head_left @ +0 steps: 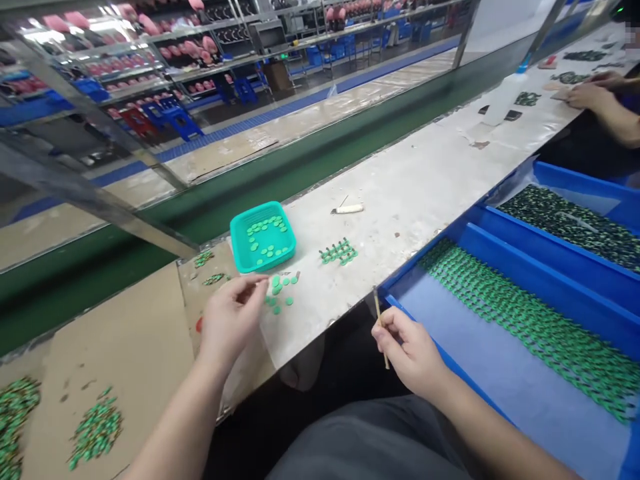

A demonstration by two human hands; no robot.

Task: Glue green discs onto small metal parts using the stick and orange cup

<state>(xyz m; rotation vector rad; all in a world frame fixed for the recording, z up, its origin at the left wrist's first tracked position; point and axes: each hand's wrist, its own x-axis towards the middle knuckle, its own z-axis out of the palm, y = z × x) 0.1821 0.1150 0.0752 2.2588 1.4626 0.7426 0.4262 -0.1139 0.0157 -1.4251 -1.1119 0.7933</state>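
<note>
My left hand [233, 317] is over the worktable with thumb and fingers pinched together; what they hold, if anything, is too small to make out. Its fingertips are beside several loose green discs [289, 301]. Just beyond stands a turquoise plastic basket [237, 243] with more green discs inside. In front of the table edge, my right hand [407, 347] is closed round a thin tan stick [378, 308], which points upward and has a dark tip. A small group of green pieces with dark tops [340, 251] stands on the table between and beyond my hands.
To the right, a blue tray [470, 233] holds rows of green pieces; another blue tray [590, 180] holds dark pieces. A white-handled tool [349, 209] and a white bottle [503, 100] are on the table. Green-brown piles [97, 427] lie left on cardboard. A co-worker's hands [595, 97] are far right.
</note>
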